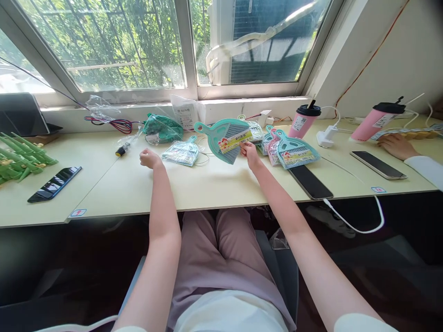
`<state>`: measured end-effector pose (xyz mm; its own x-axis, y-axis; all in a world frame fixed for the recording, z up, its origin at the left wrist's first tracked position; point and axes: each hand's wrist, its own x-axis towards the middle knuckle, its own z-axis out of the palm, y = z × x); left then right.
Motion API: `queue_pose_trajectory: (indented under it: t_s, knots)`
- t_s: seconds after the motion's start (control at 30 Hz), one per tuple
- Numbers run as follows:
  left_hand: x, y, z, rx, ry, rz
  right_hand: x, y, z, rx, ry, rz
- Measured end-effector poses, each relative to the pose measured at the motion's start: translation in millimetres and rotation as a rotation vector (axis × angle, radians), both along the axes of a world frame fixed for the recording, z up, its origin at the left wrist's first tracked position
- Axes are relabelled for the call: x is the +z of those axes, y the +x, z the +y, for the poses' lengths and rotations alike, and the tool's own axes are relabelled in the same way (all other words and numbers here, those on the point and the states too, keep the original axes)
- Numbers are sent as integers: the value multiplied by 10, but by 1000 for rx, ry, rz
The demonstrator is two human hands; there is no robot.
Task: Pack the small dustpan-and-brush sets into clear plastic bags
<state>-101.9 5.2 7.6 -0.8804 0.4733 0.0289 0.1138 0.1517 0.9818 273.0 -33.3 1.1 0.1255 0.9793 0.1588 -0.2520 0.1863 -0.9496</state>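
My right hand (249, 154) pinches the lower right edge of a teal mini dustpan set (221, 137), which has a yellow label and is held up above the table. My left hand (151, 158) is closed in a loose fist over the table; whether anything is inside it is hidden. Between my hands, further back, a wrapped pale-teal set (181, 151) lies flat. Right of my right hand lie a pink set (273, 150) and another teal set (297, 153), overlapping. A further wrapped set (255, 131) is partly hidden behind the held one.
A green item in clear plastic (162, 129) and a screwdriver (122, 150) are at the back left. Phones (55, 184) (310, 181) lie on both sides. Pink cups (303, 121) and a white charger (326, 136) stand right. Another person's hand (398, 145) rests far right.
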Motion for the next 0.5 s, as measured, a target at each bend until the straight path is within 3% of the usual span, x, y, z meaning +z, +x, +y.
queue_pose_trajectory:
  t_s: [0.1, 0.17, 0.2, 0.27, 0.33, 0.37, 0.43, 0.5]
  knots:
    - [40, 132, -63, 105, 20, 167, -13, -4, 2, 5, -20, 47]
    - [71, 353, -96, 97, 243, 391, -32, -27, -1, 23, -19, 85]
    - [77, 500, -106, 20, 384, 493, -41, -45, -4, 34, -16, 107]
    - [54, 844, -117, -381, 578, 542, -55, -86, -10, 55, -12, 137]
    - [-15, 1199, -128, -916, 531, 384, -52, -117, -12, 55, -23, 131]
    - [-58, 1355, -137, -1098, 451, 283, -44, -119, -10, 42, -47, 112]
    - [-130, 1574, -162, -1258, 318, 111, -15, -85, 0, 19, -138, 26]
    - [-159, 1644, -182, -1213, 266, 27, 18, 0, 14, 31, -243, -158]
